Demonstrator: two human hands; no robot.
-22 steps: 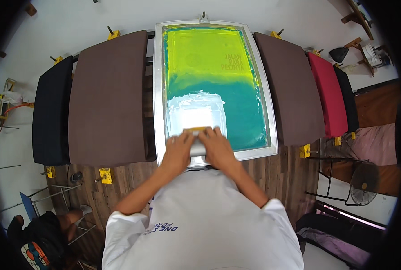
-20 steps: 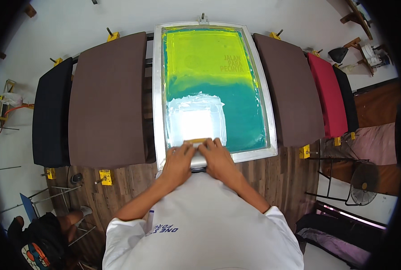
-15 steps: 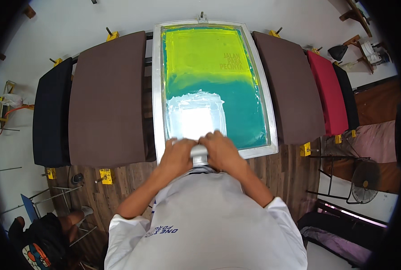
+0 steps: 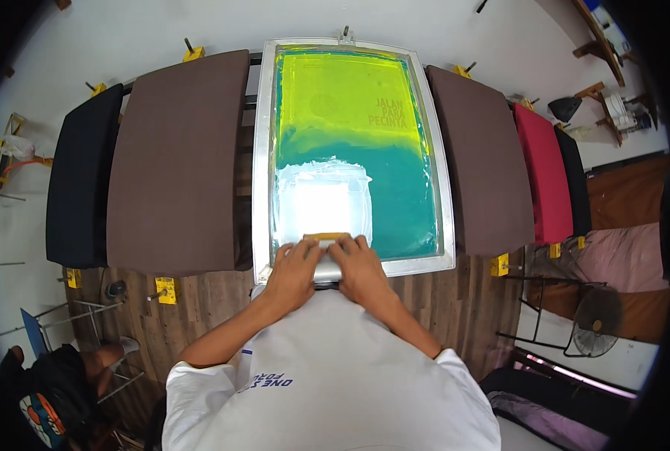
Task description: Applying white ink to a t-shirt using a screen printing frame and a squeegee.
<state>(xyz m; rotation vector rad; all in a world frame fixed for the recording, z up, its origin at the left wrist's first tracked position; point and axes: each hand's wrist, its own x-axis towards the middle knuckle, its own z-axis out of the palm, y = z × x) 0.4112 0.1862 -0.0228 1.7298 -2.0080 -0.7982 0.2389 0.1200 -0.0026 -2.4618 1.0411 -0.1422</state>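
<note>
Head view: a squeegee (image 4: 326, 239) with a wooden handle is clamped side by side by the left hand (image 4: 296, 268) and right hand (image 4: 359, 265), fingers curled over it, at the near end of one aluminium-framed printing screen (image 4: 262, 150) smeared with white ink (image 4: 321, 199). For a clean pull, even pressure from both hands and a steady blade angle are judged best. Six padded boards are counted beside the screen: two brown (image 4: 173, 158), two black (image 4: 75, 177) and one red (image 4: 543, 173).

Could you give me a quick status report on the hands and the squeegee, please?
Left hand and right hand both gripping the squeegee. Squeegee at near end of screen frame, below the white ink patch. Nothing in the way.
</note>
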